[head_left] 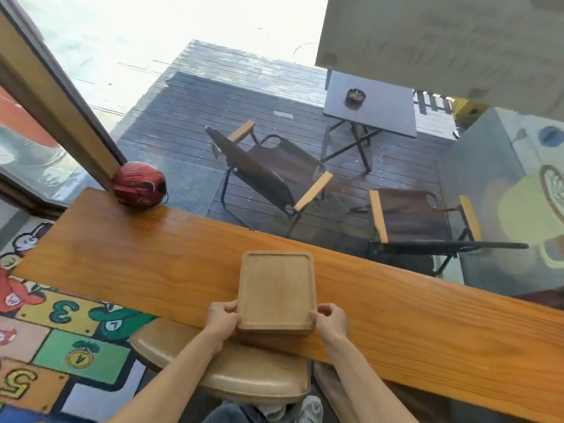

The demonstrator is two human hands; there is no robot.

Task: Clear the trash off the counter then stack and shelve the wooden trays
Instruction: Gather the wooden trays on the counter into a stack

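Note:
A stack of pale wooden trays (276,290) rests on the long orange-brown wooden counter (137,254), near its front edge. The top tray is rectangular with a raised rim and nothing in it. My left hand (221,317) grips the stack's near left corner. At the near right corner my right hand (331,320) holds the other side. How many trays lie under the top one I cannot tell. No trash shows on the counter.
A red helmet (139,184) sits at the counter's far left end against a wooden post. A padded tan stool (219,370) stands under the counter in front of me. Beyond the window are folding chairs (268,172) and a small dark table (370,105) on a deck.

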